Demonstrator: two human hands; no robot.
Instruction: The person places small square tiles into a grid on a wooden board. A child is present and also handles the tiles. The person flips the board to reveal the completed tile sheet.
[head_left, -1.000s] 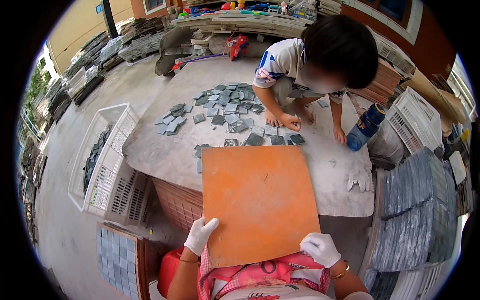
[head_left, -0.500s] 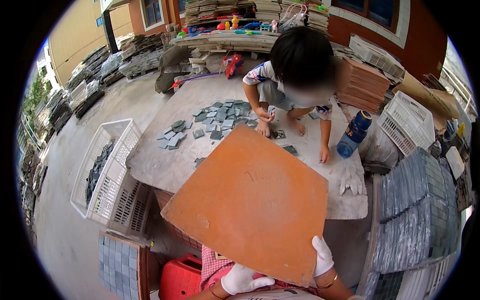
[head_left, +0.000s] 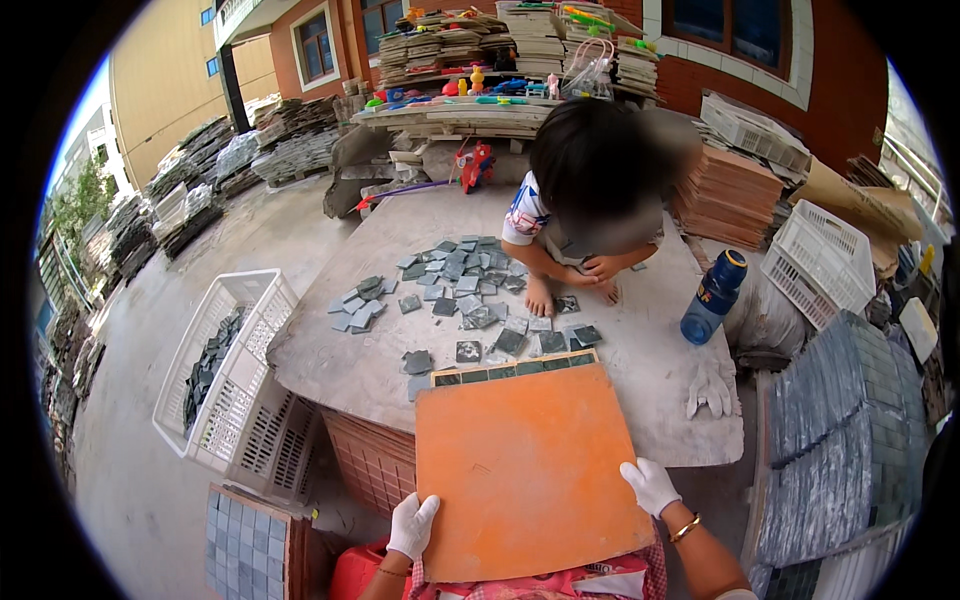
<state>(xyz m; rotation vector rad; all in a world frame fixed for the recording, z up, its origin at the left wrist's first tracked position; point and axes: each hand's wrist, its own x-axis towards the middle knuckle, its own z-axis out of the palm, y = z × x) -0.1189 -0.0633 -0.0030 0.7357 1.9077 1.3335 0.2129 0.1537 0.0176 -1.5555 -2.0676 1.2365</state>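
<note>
A flat, square orange board (head_left: pixel 525 460) lies in front of me, its near edge close to my lap. In a white glove, my left hand (head_left: pixel 414 526) grips the board's left edge, thumb on top. My right hand (head_left: pixel 652 487), also gloved, holds the right edge near the lower corner. Beyond the board's far edge shows a row of dark green tiles (head_left: pixel 515 369) in a light-framed tray; the rest of the tray is hidden under the board. Loose grey-green stone tiles (head_left: pixel 467 283) are scattered over the worktable (head_left: pixel 330 375) past it.
A child (head_left: pixel 590 200) squats barefoot on the table, hands together. A blue bottle (head_left: pixel 713 298) and white gloves (head_left: pixel 708 392) lie at the right. White crates (head_left: pixel 225 375) hold tile pieces at the left. Wrapped tile sheets (head_left: pixel 825 440) are stacked right; a red stool (head_left: pixel 358 572) is below.
The orange board has turned square to me and come down over the tiled tray. My left hand has moved from its near edge to its left edge. The child's hands have come together.
</note>
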